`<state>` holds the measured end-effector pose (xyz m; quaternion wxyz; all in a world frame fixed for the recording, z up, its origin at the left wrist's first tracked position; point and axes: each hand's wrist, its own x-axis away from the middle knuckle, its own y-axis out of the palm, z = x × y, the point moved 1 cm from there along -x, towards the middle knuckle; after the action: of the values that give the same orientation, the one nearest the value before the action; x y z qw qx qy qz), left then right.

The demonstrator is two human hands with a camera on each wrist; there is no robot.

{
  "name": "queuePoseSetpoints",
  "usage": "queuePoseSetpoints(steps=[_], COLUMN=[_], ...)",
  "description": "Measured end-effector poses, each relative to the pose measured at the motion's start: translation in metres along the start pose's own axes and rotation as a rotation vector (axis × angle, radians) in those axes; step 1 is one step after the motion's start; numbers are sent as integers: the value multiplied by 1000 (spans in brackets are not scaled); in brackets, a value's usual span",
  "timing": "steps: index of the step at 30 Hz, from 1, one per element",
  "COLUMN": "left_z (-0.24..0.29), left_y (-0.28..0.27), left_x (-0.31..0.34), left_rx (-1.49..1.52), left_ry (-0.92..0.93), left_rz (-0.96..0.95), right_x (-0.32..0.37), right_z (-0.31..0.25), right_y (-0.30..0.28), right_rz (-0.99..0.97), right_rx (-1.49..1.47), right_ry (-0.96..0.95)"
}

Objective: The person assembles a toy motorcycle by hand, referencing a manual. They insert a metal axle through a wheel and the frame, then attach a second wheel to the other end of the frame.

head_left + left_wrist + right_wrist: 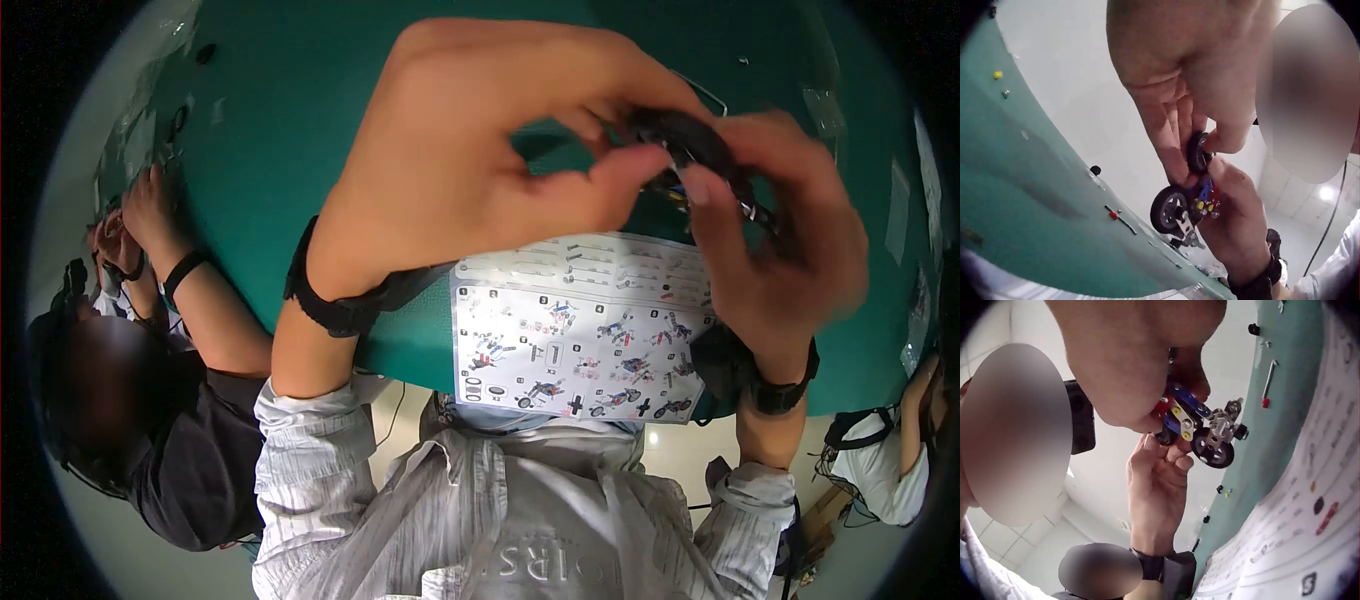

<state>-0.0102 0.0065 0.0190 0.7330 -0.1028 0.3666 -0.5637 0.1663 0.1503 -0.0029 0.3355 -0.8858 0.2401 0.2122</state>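
Note:
A small model motorcycle with two black wheels and blue, red and yellow parts (1179,420) is held up between both hands. My left hand (470,150) pinches one black wheel (1198,152) between thumb and fingers. The right hand (790,230) grips the body of the model, its thumb close to the left thumb; in the right wrist view this hand (1141,362) covers part of the frame. The other wheel (1169,209) with its silver fork sticks out free of the fingers.
A printed instruction sheet (590,340) lies at the near table edge. On the green table (280,100) are a red-tipped tool (1269,384) and several small loose parts. Another person (200,430) sits at the left, and one more (885,460) at the right.

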Motion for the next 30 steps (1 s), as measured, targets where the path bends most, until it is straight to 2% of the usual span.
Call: queuePoseSetpoints(steps=[4,7,12,16,21,24,27,30], left_z=[6,27,28,37,38,40,43,43], left_y=[-7,-3,-9,-5,-9,-3,-7,-16], left_x=[-1,3,7,8,4,6,7,6], left_rx=[51,82,0,-45,-107,-128,-150,-176], left_ry=[255,322,437,385,416,389,329,261], left_rz=[-32,105,219,268,185,224,167,71], right_x=[-3,2,17,19,17,16,13,3], right_z=[-17,-34,-54,-58,-55,-58,-59,-56], right_y=[-11,-22,-25,-22,-19,-19,-16,-22], right_rz=[-37,-57,-77,-37,-12,1,17,-105], right_rx=[191,275,217,272,290,274,277,287], right_ry=[-232,-340,-224,-269,-302,-258,-201,-176])
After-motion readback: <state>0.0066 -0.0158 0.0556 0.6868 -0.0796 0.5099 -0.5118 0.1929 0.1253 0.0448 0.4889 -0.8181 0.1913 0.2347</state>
